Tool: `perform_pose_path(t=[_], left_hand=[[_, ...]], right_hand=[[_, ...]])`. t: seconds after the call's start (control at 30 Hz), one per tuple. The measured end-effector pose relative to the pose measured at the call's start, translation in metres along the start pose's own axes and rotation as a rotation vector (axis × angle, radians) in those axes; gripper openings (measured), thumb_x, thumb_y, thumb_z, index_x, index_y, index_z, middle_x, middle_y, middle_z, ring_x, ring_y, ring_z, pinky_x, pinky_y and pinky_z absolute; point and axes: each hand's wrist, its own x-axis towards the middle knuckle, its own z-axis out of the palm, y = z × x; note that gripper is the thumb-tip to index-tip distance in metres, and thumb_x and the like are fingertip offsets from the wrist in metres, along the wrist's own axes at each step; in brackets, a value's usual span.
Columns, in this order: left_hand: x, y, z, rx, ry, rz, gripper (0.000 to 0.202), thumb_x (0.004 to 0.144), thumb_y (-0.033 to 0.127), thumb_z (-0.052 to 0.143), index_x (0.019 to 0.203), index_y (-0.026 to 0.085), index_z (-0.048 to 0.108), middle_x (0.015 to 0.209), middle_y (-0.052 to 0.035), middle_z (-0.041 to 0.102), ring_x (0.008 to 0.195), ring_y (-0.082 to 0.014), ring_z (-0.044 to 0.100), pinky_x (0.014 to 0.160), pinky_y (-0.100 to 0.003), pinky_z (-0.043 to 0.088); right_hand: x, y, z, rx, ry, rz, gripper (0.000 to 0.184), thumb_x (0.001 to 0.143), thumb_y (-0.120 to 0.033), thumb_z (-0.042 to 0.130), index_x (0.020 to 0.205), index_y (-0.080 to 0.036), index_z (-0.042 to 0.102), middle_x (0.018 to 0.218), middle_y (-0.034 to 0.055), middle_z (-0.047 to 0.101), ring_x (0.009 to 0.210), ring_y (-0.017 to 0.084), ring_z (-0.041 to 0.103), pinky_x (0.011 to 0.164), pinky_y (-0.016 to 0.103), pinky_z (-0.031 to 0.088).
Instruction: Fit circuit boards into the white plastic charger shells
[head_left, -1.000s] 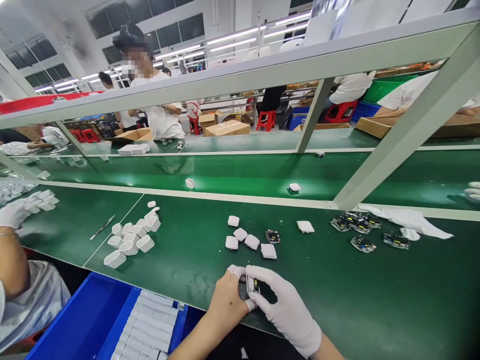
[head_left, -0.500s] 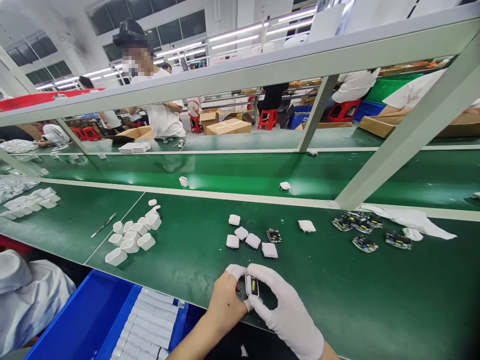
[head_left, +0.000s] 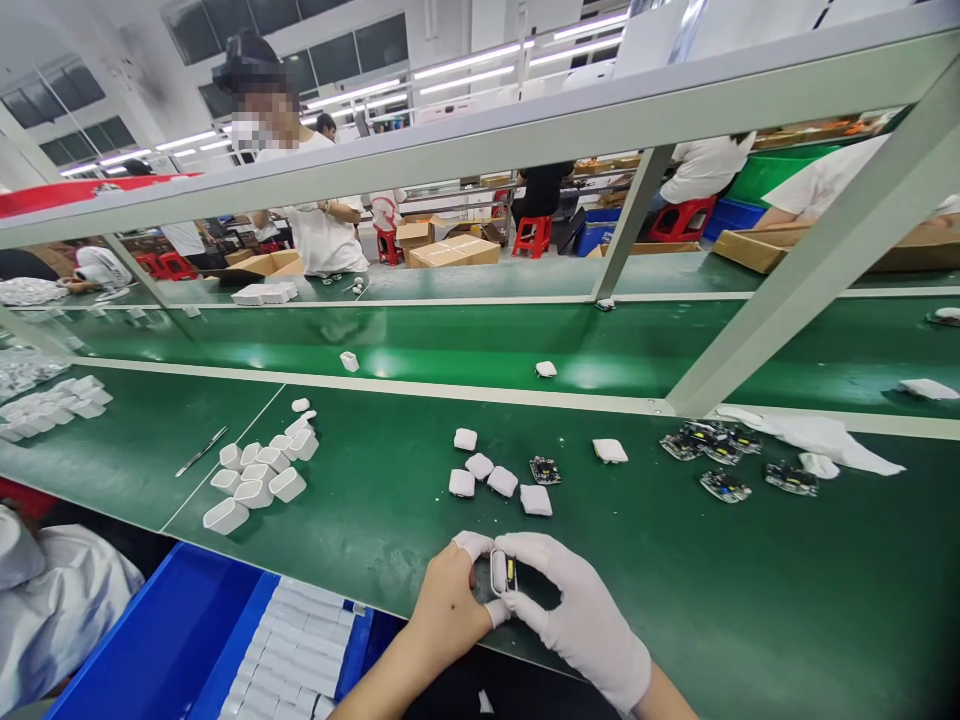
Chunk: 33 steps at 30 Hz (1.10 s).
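Both my hands meet at the near edge of the green bench around one small white charger shell [head_left: 501, 572] with a circuit board showing inside. My left hand [head_left: 450, 600], bare except for white fingertip covers, pinches its left side. My right hand [head_left: 577, 615], in a white glove, grips its right side. Just beyond them lie several white caps [head_left: 491, 478] and one loose circuit board [head_left: 545, 470].
Open white shells [head_left: 259, 475] and tweezers [head_left: 201, 452] lie to the left. More circuit boards [head_left: 720, 455] and a white cloth [head_left: 814, 438] sit at the right. A blue bin [head_left: 172, 650] with stacked white parts stands below. The conveyor carries small white parts. Other workers sit beyond and at the left.
My hands have turned the shell slightly while staying in place. The white parts on the conveyor have drifted left. The worker at the left has pulled the arm back.
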Motion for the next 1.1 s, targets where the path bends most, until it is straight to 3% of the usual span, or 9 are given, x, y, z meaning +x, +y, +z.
perform_pose_path(t=[0.17, 0.33, 0.5, 0.6, 0.8, 0.93, 1.1], left_hand=[[-0.001, -0.002, 0.002, -0.017, 0.018, 0.041, 0.039, 0.062, 0.010, 0.067, 0.100, 0.019, 0.060, 0.086, -0.0002, 0.057, 0.073, -0.0148, 0.049, 0.066, -0.024, 0.039], [-0.002, -0.004, 0.004, 0.000, 0.023, 0.066, 0.039, 0.063, 0.011, 0.065, 0.100, 0.020, 0.060, 0.090, -0.0013, 0.059, 0.076, -0.0161, 0.051, 0.070, -0.026, 0.042], [-0.003, -0.006, 0.006, 0.004, 0.017, 0.071, 0.039, 0.064, 0.010, 0.062, 0.101, 0.020, 0.059, 0.094, -0.0025, 0.060, 0.080, -0.0175, 0.053, 0.074, -0.028, 0.043], [-0.003, -0.007, 0.006, 0.001, 0.018, 0.069, 0.040, 0.063, 0.010, 0.063, 0.102, 0.021, 0.058, 0.095, -0.0029, 0.060, 0.081, -0.0182, 0.053, 0.075, -0.029, 0.044], [-0.004, -0.010, 0.005, -0.027, 0.034, 0.083, 0.044, 0.061, 0.007, 0.065, 0.103, 0.020, 0.057, 0.097, -0.0036, 0.060, 0.082, -0.0182, 0.053, 0.076, -0.029, 0.044], [-0.004, -0.009, 0.005, -0.007, 0.023, 0.046, 0.044, 0.062, 0.010, 0.068, 0.104, 0.019, 0.058, 0.098, -0.0043, 0.061, 0.082, -0.0190, 0.054, 0.076, -0.030, 0.044], [-0.003, -0.008, 0.004, -0.021, -0.009, 0.029, 0.043, 0.065, 0.019, 0.074, 0.105, 0.021, 0.058, 0.100, -0.0038, 0.062, 0.086, -0.0201, 0.057, 0.077, -0.030, 0.045]], right_hand=[[-0.005, 0.003, 0.001, -0.175, -0.001, -0.029, 0.043, 0.078, -0.019, 0.062, 0.121, -0.027, 0.063, 0.124, 0.0077, 0.061, 0.119, 0.032, 0.053, 0.099, 0.052, 0.047], [-0.003, 0.000, 0.002, -0.134, 0.009, -0.078, 0.041, 0.077, -0.017, 0.057, 0.117, -0.024, 0.063, 0.118, 0.0093, 0.061, 0.117, 0.029, 0.054, 0.096, 0.045, 0.050], [0.000, -0.008, 0.003, -0.128, 0.016, 0.036, 0.040, 0.073, -0.018, 0.059, 0.112, -0.023, 0.064, 0.120, 0.0106, 0.059, 0.115, 0.030, 0.055, 0.096, 0.048, 0.049], [-0.002, -0.010, 0.006, -0.006, -0.001, 0.068, 0.033, 0.075, -0.019, 0.057, 0.107, -0.021, 0.062, 0.114, 0.0093, 0.063, 0.107, 0.026, 0.060, 0.095, 0.041, 0.051], [-0.009, -0.003, 0.014, 0.003, 0.060, 0.071, 0.046, 0.079, -0.023, 0.061, 0.125, -0.022, 0.053, 0.123, 0.0092, 0.060, 0.113, 0.026, 0.058, 0.098, 0.042, 0.050], [-0.003, -0.003, 0.004, 0.002, 0.065, -0.039, 0.034, 0.077, -0.022, 0.061, 0.111, -0.024, 0.064, 0.113, 0.0069, 0.064, 0.105, 0.025, 0.062, 0.094, 0.037, 0.053], [0.002, -0.011, -0.011, 0.048, 0.204, -0.013, 0.034, 0.077, -0.030, 0.064, 0.109, -0.023, 0.064, 0.110, 0.0082, 0.065, 0.099, 0.026, 0.065, 0.088, 0.034, 0.055]])
